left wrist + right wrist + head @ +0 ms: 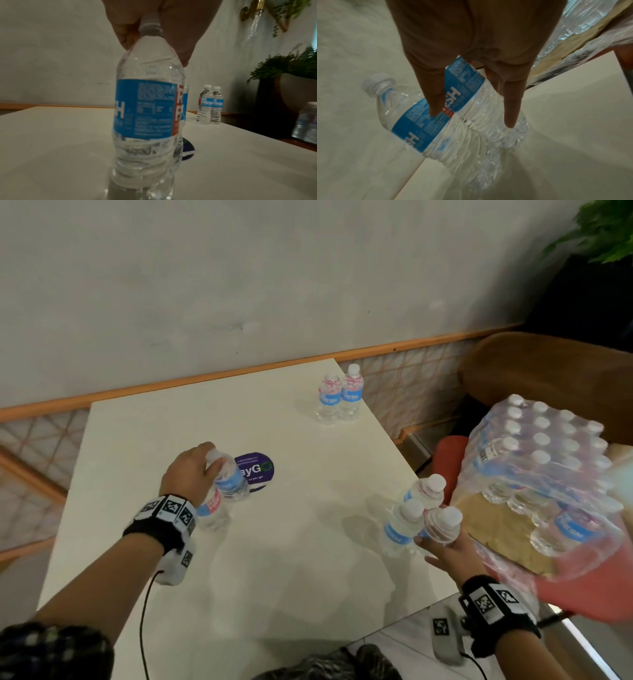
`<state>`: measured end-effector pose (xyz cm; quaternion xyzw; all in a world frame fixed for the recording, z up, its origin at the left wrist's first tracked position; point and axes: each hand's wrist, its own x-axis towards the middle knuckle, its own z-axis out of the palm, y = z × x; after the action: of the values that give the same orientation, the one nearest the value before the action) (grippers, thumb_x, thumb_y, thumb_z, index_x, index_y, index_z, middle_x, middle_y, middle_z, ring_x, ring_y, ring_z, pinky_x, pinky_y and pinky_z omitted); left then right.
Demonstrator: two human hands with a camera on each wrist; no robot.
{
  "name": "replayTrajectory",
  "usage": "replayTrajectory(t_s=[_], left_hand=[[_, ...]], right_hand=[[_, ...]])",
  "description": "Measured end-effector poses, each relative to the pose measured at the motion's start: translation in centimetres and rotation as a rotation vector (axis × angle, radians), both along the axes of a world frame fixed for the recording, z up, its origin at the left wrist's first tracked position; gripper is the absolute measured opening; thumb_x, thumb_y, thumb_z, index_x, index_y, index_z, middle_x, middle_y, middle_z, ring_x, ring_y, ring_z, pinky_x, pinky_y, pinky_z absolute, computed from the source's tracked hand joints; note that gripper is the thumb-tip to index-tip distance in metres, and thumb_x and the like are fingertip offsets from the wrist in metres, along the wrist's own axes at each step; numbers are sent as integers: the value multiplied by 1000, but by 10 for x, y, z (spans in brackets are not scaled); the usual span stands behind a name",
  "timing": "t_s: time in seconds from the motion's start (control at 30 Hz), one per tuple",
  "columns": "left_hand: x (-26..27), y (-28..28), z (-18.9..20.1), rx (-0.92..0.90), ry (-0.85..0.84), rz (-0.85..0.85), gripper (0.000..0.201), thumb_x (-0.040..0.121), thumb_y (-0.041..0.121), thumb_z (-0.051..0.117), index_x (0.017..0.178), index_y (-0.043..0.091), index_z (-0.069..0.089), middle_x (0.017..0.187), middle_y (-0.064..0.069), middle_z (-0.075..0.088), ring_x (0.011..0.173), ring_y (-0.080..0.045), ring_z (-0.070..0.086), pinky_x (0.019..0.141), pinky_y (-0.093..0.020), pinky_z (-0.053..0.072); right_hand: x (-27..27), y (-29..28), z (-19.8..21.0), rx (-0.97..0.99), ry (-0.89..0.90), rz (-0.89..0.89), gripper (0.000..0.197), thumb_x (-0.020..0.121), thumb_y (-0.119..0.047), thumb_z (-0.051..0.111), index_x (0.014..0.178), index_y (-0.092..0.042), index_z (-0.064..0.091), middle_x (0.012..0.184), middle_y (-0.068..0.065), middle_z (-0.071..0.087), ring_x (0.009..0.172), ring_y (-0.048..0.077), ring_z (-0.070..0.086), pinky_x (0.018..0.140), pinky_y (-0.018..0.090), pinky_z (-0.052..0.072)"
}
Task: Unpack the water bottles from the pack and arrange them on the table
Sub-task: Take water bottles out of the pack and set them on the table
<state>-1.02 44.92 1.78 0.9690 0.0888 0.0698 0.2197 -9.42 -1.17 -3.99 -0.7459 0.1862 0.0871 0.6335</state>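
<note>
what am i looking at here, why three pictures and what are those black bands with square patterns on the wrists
No machine here: a person is unpacking water bottles, filmed by three cameras. The big picture comes from a head camera; the other two come from cameras strapped to the wrists, on those patterned bands. The left hand grips two bottles by their tops over the white table. The right hand has its fingers against a cluster of three bottles near the table's right edge. Two more bottles stand at the far corner. The shrink-wrapped pack sits to the right.

A grey plaster wall point(239, 285) is rising above an orange-trimmed ledge point(205, 381); a brown chair point(548, 371) and potted plant point(603, 231) are standing right.
</note>
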Motion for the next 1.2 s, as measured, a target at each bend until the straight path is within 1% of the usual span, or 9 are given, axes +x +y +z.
replayTrajectory(t_s=[0.07, 0.17, 0.23, 0.37, 0.5, 0.67, 0.87, 0.97, 1.2], left_hand=[[0, 15, 0, 10, 0, 26, 36, 94, 30, 54, 125, 10, 54, 120, -17, 61, 109, -36, 56, 89, -42, 45], [0, 34, 1, 28, -21, 55, 35, 93, 29, 55, 122, 9, 56, 115, -18, 61, 106, -37, 56, 86, -43, 45], [-3, 44, -1, 31, -45, 101, 34, 93, 30, 55, 121, 10, 57, 115, -18, 56, 102, -39, 56, 83, -45, 46], [-12, 48, -6, -2, -91, 262, 35, 90, 37, 59, 119, 18, 59, 122, -13, 43, 100, -39, 57, 77, -47, 48], [-10, 50, -8, -10, -66, 328, 43, 88, 46, 59, 120, 17, 57, 122, -11, 49, 102, -38, 58, 80, -46, 47], [-11, 50, -15, -14, -127, 370, 39, 91, 37, 56, 115, 6, 57, 120, -14, 49, 98, -41, 58, 78, -48, 46], [-10, 50, -12, -22, -116, 413, 39, 92, 33, 55, 120, 5, 54, 125, -15, 43, 98, -44, 56, 78, -50, 46], [-9, 52, -8, 12, -69, 412, 41, 92, 36, 55, 122, 8, 54, 125, -15, 45, 102, -43, 55, 81, -50, 46], [-14, 54, -10, 18, -103, 403, 37, 94, 34, 52, 119, 7, 56, 125, -16, 49, 99, -44, 57, 81, -50, 46]], right_hand=[[0, 0, -1, -2, 15, -3, 81, 58, -36, 87, 126, -30, 43, 118, -4, 60, 104, 18, 61, 88, 49, 51], [0, 0, -3, -12, 8, -15, 64, 72, -19, 80, 125, -28, 45, 119, 0, 60, 107, 22, 59, 88, 49, 50], [0, 1, -4, -13, 10, -23, 62, 75, -13, 77, 127, -26, 45, 120, 1, 60, 107, 22, 59, 89, 49, 50], [1, 2, -5, -2, 16, -39, 66, 75, -11, 77, 130, -24, 44, 122, 1, 59, 108, 23, 59, 90, 51, 49], [1, 2, -7, 15, 14, -45, 67, 73, -12, 78, 130, -24, 44, 121, -1, 59, 109, 22, 58, 90, 50, 49], [2, 0, -13, 15, 21, -46, 72, 68, -22, 83, 129, -27, 45, 123, -2, 59, 111, 22, 57, 87, 48, 51], [2, 0, -15, -1, 13, -42, 68, 71, -20, 81, 127, -29, 45, 122, -3, 59, 112, 23, 56, 86, 48, 50], [1, 1, -14, -3, 9, -40, 73, 66, -25, 83, 128, -30, 44, 122, -4, 59, 111, 22, 56, 85, 47, 51], [1, -1, -16, 1, 11, -39, 71, 73, -19, 79, 132, -30, 41, 126, -3, 56, 113, 23, 55, 88, 47, 50]])
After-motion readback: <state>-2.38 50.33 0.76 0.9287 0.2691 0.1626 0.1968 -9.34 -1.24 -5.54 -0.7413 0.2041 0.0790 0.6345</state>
